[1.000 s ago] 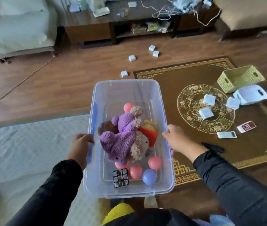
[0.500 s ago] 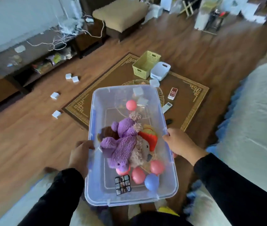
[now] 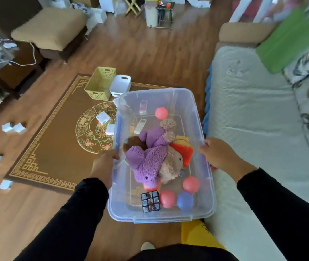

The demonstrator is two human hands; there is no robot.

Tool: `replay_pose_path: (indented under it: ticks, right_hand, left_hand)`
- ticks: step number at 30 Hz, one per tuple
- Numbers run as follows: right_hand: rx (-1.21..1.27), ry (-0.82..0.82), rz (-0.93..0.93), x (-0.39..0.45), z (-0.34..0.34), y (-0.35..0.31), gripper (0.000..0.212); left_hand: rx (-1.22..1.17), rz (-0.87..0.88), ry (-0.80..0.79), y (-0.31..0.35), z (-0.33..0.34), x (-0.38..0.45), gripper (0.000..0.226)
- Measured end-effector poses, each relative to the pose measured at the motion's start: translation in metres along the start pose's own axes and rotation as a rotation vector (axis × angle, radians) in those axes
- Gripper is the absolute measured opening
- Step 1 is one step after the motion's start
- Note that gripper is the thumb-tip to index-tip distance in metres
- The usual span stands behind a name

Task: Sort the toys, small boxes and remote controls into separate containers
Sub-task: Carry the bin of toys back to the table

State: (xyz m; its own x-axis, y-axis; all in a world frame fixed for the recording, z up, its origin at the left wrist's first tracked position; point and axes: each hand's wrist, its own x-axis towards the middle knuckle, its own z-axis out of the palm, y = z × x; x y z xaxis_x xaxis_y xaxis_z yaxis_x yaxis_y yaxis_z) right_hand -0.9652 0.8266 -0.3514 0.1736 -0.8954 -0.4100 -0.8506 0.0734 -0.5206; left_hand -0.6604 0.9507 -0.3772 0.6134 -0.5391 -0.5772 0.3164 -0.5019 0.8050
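I carry a clear plastic bin (image 3: 191, 102) above the floor. My left hand (image 3: 103, 166) grips its left rim and my right hand (image 3: 219, 157) grips its right rim. Inside lie a purple plush (image 3: 148, 159), a beige plush with a red hat (image 3: 176, 162), a brown plush, several pink balls (image 3: 190, 184), a blue ball (image 3: 185, 200) and a puzzle cube (image 3: 150, 201). On the rug, a yellow-green basket (image 3: 100, 83) and a white bin (image 3: 121, 85) stand side by side. Small white boxes (image 3: 103, 117) lie on the rug. Remotes (image 3: 143, 107) show through the bin's wall.
A brown patterned rug (image 3: 55, 147) covers the wooden floor. More white boxes (image 3: 13, 127) lie scattered on the bare floor at left. A sofa with a pale cover (image 3: 259, 129) runs along the right. A beige ottoman (image 3: 50, 29) stands at the back left.
I have turned right with the bin held in both hands. The sofa now fills the right side, and the rug with its baskets has slid to the left behind the bin.
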Motion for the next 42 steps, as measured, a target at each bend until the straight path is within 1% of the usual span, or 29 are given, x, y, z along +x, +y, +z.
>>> replay_pose_path:
  ticks: [3, 4, 6, 9, 14, 18, 21, 25, 27, 30, 32, 36, 37, 42]
  right_hand:
    - [-0.001, -0.013, 0.027, 0.033, -0.023, 0.024, 0.023]
    - [0.007, -0.025, 0.034, 0.045, -0.028, 0.031, 0.023]
    - [-0.013, -0.043, 0.023, 0.074, -0.045, 0.043, 0.024]
    - [-0.040, -0.081, -0.002, 0.109, -0.069, 0.050, 0.024]
    - [-0.028, -0.146, -0.040, 0.161, -0.112, 0.053, 0.020]
    - [-0.030, -0.159, -0.070, 0.188, -0.130, 0.052, 0.018]
    - [-0.010, -0.182, -0.078, 0.203, -0.137, 0.052, 0.018]
    - [0.017, -0.189, -0.052, 0.218, -0.149, 0.048, 0.019]
    - [0.014, -0.174, -0.037, 0.226, -0.155, 0.044, 0.018]
    - [-0.013, -0.133, -0.034, 0.242, -0.166, 0.038, 0.018]
    - [-0.010, -0.121, -0.027, 0.255, -0.170, 0.033, 0.019]
    - [-0.055, -0.058, -0.020, 0.285, -0.174, 0.019, 0.022]
    - [-0.052, -0.050, -0.022, 0.293, -0.175, 0.014, 0.022]
    - [0.027, -0.019, -0.025, 0.328, -0.179, -0.015, 0.024]
  left_hand:
    - [0.017, -0.003, 0.028, 0.009, 0.049, 0.013, 0.011]
    - [0.023, 0.004, 0.034, 0.011, 0.062, 0.016, 0.010]
    - [0.021, -0.011, 0.052, 0.019, 0.092, 0.025, 0.013]
    - [0.029, -0.070, 0.099, 0.027, 0.125, 0.032, 0.023]
    - [0.026, -0.049, 0.168, 0.041, 0.168, 0.038, 0.026]
    - [0.033, -0.066, 0.187, 0.052, 0.185, 0.040, 0.023]
    - [0.060, -0.034, 0.193, 0.067, 0.197, 0.045, 0.020]
    - [0.060, -0.025, 0.213, 0.087, 0.217, 0.055, 0.008]
    - [0.031, -0.041, 0.212, 0.096, 0.227, 0.063, 0.010]
    - [0.019, -0.061, 0.172, 0.110, 0.241, 0.078, 0.014]
    - [0.027, -0.054, 0.123, 0.121, 0.247, 0.092, 0.010]
    - [0.118, 0.020, 0.064, 0.148, 0.258, 0.127, 0.006]
    - [0.102, 0.025, 0.042, 0.155, 0.260, 0.137, 0.004]
    - [0.027, 0.022, 0.068, 0.190, 0.264, 0.181, 0.012]
